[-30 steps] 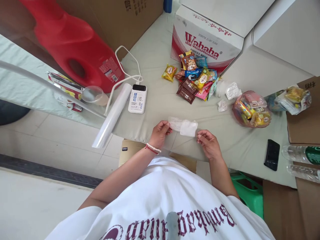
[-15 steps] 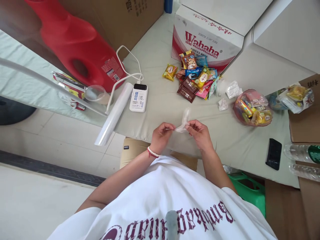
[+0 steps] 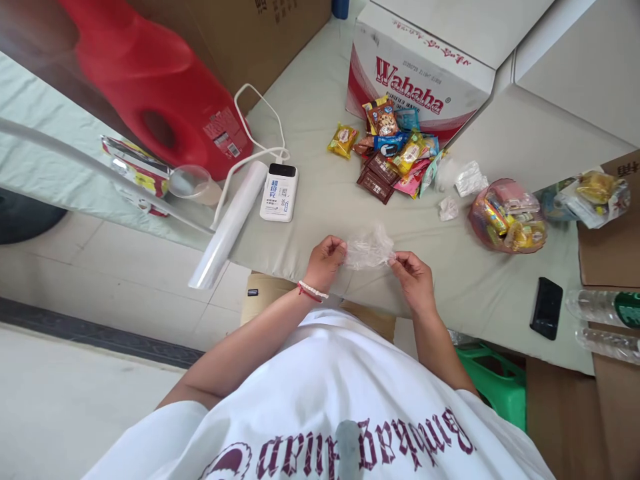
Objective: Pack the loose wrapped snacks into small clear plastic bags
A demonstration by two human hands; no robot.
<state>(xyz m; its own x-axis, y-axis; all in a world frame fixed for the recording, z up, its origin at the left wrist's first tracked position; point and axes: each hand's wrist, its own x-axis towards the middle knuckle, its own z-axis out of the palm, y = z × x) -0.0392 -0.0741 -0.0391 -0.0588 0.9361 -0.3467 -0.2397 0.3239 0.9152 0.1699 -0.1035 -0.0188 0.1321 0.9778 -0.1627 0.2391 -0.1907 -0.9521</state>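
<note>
A crumpled, see-through plastic bag (image 3: 369, 248) is stretched between my two hands, just over the near edge of the cloth-covered table (image 3: 310, 200). My left hand (image 3: 325, 261), with a beaded bracelet at the wrist, pinches its left side between thumb and fingers. The opposite edge is pinched by my right hand (image 3: 413, 277). Beyond the bag lies a pile of wrapped snacks (image 3: 395, 150), with a yellow packet (image 3: 343, 141) at its left. Crumpled white plastic pieces (image 3: 470, 179) lie right of the pile, near a pink bowl (image 3: 477, 233) holding more wrapped snacks.
A power bank (image 3: 279, 200) with a white cable and a plastic roll (image 3: 227, 227) lie to the left, by a red jug (image 3: 165, 93) and clear cup (image 3: 193, 183). A Wahaha carton (image 3: 420, 80) stands behind. A black phone (image 3: 547, 308) and plastic bottles (image 3: 600, 307) are at right.
The bag has gone from a narrow, bunched strip to a wider spread. My right hand has moved right and slightly nearer my body, and the hands are further apart.
</note>
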